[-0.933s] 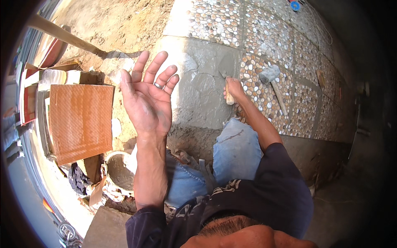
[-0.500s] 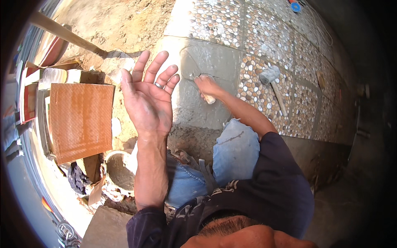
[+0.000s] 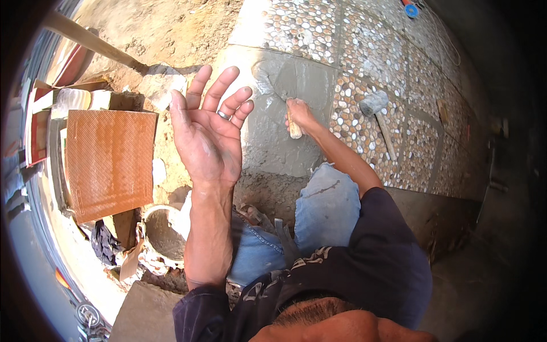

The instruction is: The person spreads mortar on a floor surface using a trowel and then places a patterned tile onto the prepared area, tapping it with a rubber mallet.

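Observation:
My right hand (image 3: 300, 114) is closed around the wooden handle of a trowel (image 3: 294, 130) over a bed of wet grey mortar (image 3: 279, 151). Its blade, beyond my fist, blends with the mortar and is hard to make out. Raised in front of me, palm up, is my left hand (image 3: 212, 137); it holds nothing, its fingers are spread, and a ring sits on one of them. Pebble-faced tiles (image 3: 347, 122) border the mortar on the right and far sides. On them rests a mallet (image 3: 374, 104) with a grey head and pale handle.
At left, stacked tiles show a ribbed orange back (image 3: 111, 165). A bucket (image 3: 165, 233) with grey mix stands by my left forearm. A wooden pole (image 3: 91, 41) slants over sandy ground (image 3: 165, 28). At the far right lies a tool with a blue disc (image 3: 411, 10).
My right hand has moved right and slightly away across the mortar, with the trowel handle now pointing more toward me. My left hand stays open, shifted only slightly.

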Motion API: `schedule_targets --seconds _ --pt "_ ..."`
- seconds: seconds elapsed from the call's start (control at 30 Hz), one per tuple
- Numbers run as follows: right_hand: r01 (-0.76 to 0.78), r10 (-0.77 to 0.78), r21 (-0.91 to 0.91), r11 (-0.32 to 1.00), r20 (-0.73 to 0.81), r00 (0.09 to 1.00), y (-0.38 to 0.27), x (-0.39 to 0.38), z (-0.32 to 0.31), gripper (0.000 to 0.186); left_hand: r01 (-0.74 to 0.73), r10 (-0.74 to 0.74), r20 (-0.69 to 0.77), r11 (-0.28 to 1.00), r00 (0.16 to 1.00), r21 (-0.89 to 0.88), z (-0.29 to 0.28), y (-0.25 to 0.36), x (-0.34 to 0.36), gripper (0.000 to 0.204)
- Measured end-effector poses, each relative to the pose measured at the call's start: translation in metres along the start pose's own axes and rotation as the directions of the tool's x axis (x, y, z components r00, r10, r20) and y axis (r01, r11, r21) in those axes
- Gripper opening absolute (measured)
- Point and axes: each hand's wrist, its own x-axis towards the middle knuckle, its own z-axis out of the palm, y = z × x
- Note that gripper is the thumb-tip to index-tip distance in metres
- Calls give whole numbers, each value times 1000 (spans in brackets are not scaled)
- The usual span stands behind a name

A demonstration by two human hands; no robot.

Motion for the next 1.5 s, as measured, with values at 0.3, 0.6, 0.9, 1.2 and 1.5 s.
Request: schedule_targets --seconds 0.3,0.6,0.9,1.2,1.5 --pt "265 -169 -601 754 211 963 -36 13 16 36 -5 4 56 1000 998 11 -5 -2 1 60" --pt "9 -12 -16 1000 -180 984 6 -6 -57 33 16 -16 65 1000 998 -7 -5 -2 2 60" --pt "-10 23 -141 990 95 995 -10 8 -12 34 11 -11 8 1000 1000 -8 1 1 1 58" --pt "278 -270 -719 637 130 954 -10 1 -55 34 6 -6 10 1000 1000 -22 -1 0 -2 58" --pt "25 -5 -476 879 44 999 27 -67 -54 44 20 -20 58 1000 998 -9 0 -5 -2 59"
